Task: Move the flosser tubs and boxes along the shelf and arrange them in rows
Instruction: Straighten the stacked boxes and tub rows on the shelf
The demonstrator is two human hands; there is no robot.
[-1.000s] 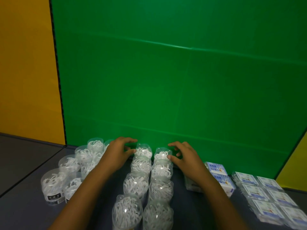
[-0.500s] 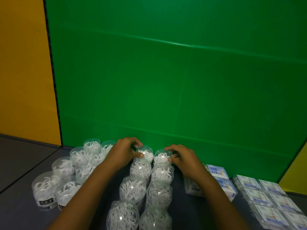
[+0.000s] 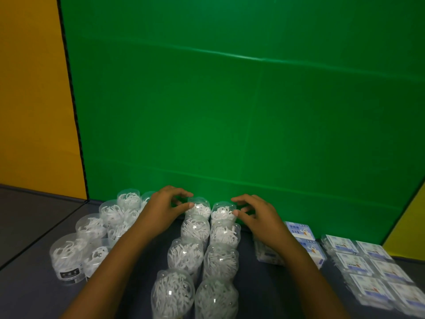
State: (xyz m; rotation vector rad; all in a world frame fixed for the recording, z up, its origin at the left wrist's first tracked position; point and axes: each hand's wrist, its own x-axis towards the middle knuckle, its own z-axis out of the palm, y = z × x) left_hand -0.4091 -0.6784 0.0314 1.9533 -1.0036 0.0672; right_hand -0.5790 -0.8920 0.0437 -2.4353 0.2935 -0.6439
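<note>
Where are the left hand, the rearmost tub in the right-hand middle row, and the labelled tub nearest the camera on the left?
left hand (image 3: 164, 209), head view, back of the hand.
rearmost tub (image 3: 222, 211), head view, its clear top.
labelled tub (image 3: 67, 257), head view, its side wall above the dark label.

Clear flosser tubs (image 3: 195, 229) stand upright in two touching rows at centre; flat boxes (image 3: 365, 261), somewhat blurred, lie right.

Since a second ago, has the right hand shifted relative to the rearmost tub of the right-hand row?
Yes. The right hand has drawn slightly back rightwards off the rearmost tub; only its thumb tip is near it now.
</note>
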